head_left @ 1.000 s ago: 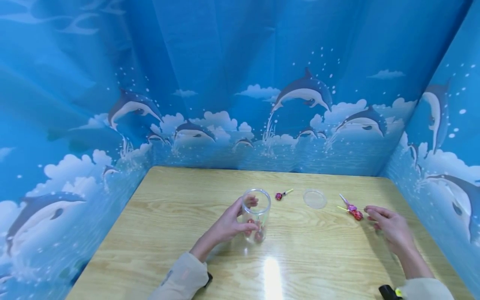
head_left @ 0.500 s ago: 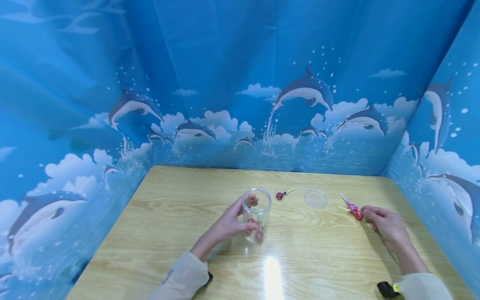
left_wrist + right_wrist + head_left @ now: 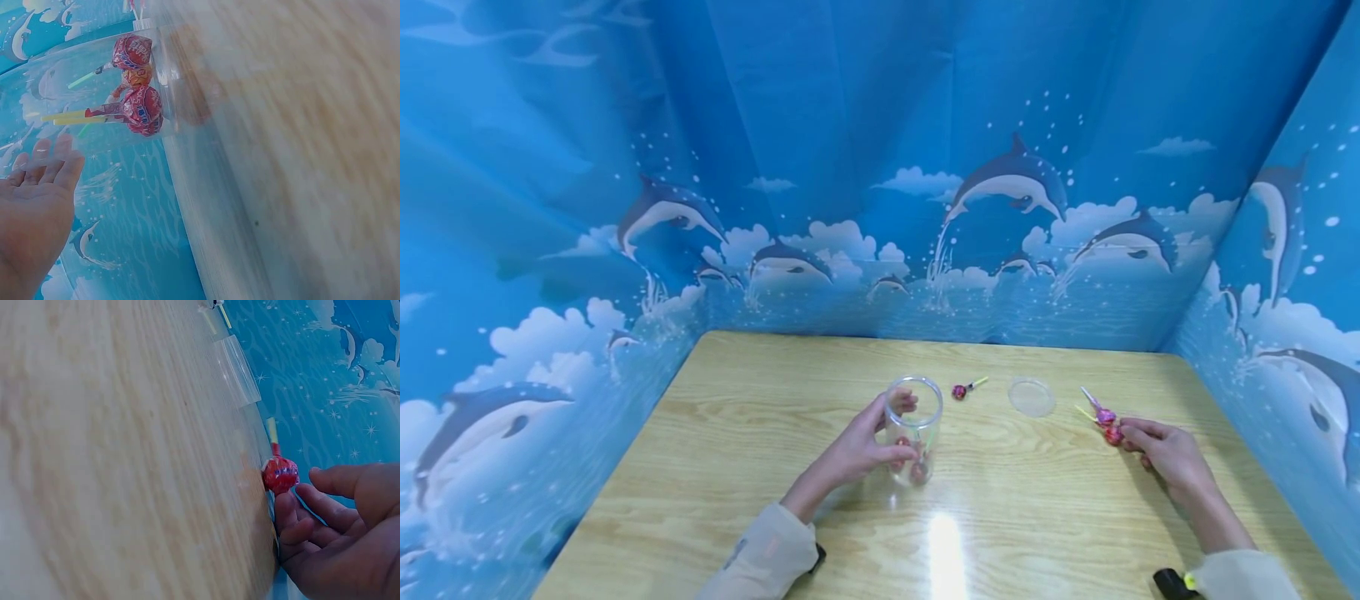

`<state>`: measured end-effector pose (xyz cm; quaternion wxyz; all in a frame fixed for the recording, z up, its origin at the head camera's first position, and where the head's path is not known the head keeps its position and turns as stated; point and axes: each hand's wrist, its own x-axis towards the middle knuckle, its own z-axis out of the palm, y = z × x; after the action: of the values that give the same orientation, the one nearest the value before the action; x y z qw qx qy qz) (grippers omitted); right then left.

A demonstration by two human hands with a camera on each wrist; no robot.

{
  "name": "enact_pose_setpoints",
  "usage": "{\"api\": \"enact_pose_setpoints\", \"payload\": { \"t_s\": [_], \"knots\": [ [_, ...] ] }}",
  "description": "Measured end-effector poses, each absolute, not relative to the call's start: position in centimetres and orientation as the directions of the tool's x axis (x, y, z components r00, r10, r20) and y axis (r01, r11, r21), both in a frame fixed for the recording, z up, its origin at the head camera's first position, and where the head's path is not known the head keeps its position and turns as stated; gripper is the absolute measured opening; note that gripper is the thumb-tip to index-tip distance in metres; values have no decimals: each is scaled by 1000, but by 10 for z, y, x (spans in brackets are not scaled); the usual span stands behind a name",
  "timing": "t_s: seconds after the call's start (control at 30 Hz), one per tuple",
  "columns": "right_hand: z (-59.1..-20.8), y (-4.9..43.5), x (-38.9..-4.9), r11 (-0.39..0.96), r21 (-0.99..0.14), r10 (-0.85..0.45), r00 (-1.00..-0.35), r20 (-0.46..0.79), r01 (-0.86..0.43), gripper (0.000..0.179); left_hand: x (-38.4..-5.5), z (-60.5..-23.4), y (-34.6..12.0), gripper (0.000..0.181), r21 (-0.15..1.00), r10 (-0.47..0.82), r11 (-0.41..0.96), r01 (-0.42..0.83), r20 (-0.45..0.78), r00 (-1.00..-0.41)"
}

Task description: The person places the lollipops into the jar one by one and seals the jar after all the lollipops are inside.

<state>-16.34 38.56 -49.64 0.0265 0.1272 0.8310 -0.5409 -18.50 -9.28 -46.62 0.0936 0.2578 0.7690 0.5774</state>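
My left hand (image 3: 857,450) grips a clear plastic jar (image 3: 913,425) round its side; the jar stands upright and uncovered on the table. Inside it several wrapped lollipops (image 3: 139,106) lie near the bottom, red and orange with yellow and green sticks. At the right, my right hand (image 3: 1176,462) reaches the red lollipop (image 3: 1112,435), whose stick is yellow. In the right wrist view the fingertips (image 3: 286,503) are at the candy's lower side, while the thumb is apart from it. A pink lollipop (image 3: 1105,415) lies right behind the red one.
A round clear lid (image 3: 1031,397) lies flat on the wooden table (image 3: 737,400), between the jar and the right-hand lollipops. Another dark red lollipop (image 3: 960,392) with a yellow stick lies behind the jar. A blue dolphin-print curtain (image 3: 850,167) encloses the back and sides.
My right hand has moved a little left, up to the red lollipop, which has shifted slightly. The left hand and jar have stayed in place.
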Motion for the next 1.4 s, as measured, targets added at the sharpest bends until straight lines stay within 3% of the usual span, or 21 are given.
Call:
{"api": "enact_pose_setpoints", "payload": {
  "t_s": [0.3, 0.63, 0.93, 1.4],
  "knots": [
    [-495, 382, -160, 463, -853, 144, -970, -194, 240, 52, -185, -465, -92, 80, 936, 508, 197, 293, 158, -847],
    [-491, 370, -154, 542, -816, 69, -978, -195, 201, 49, -185, -466, -92, 80, 938, 504, 194, 286, 155, -850],
    [-493, 358, -152, 521, -837, 12, -982, -187, 166, 41, -185, -466, -93, 81, 938, 508, 194, 286, 153, -848],
    [-495, 340, -163, 534, -839, -54, -986, -157, 104, 45, -185, -466, -93, 81, 937, 508, 195, 288, 155, -847]
  ]
}}
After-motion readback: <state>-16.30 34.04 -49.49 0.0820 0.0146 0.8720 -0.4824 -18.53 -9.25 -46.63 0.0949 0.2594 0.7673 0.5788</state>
